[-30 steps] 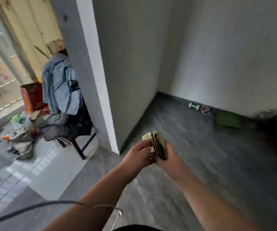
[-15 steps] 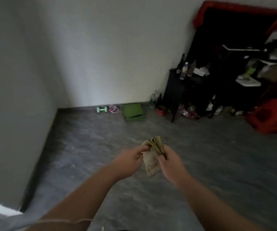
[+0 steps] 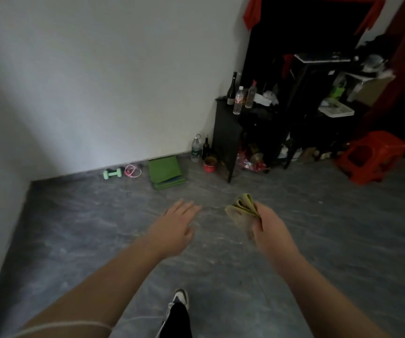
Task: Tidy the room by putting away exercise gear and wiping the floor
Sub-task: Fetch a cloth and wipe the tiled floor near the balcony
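Olive, soft folded cloth point(image 3: 241, 211) bunches in the right hand point(image 3: 270, 228), fingers curled round it. Beside it, apart, the left hand point(image 3: 173, 228) reaches palm-down, fingers straight, over grey marbled floor point(image 3: 99, 228). Far ahead lie a mint dumbbell point(image 3: 112, 173) and flat green mat point(image 3: 165, 172).

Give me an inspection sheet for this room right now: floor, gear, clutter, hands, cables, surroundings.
Surface: grey floor, streaky.
Job's things: green dumbbell, pink cord and folded green mat by the wall; yellowish cloth.
Clutter: bottles on black cabinet; red pot; red stool.
Hands: left hand open, empty; right hand grips cloth.
Cables: nothing seen.
Surroundings: white wall; shoe below.
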A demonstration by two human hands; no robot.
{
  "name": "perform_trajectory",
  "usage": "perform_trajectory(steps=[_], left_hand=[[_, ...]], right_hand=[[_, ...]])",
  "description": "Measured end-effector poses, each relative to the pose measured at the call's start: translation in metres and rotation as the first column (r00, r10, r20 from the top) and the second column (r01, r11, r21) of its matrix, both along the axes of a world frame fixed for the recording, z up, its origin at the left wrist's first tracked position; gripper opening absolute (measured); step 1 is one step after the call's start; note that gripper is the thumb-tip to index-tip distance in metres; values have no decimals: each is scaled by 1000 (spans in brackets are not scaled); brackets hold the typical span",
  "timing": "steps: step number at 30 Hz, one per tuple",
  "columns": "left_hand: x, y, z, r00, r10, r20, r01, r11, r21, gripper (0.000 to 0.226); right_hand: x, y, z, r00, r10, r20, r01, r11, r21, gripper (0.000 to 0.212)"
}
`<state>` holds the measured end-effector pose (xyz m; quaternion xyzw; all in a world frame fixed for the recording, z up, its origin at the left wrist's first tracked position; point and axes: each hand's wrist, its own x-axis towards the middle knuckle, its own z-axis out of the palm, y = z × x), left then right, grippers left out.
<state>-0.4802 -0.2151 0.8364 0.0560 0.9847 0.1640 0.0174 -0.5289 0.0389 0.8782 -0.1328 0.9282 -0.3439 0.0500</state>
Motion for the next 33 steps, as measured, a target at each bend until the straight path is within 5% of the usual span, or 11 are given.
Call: perform_trajectory(steps=[10,22,33], left_hand=[[-240,-67,-8,998,-36,44,36,999,-2,68],[-535,-43,-7,987,-155,51,161,975,-152,73],[-774,-24,-52,982,-1,190,25,992,-125,69]], right_hand=[[-218,-48,13,996,-67,-52,77,971,225,49],[-467,-25,-23,993,-113,-17,114,970,215,49],[-763,-4,-66,999,7,49,-18,974,225,51]])
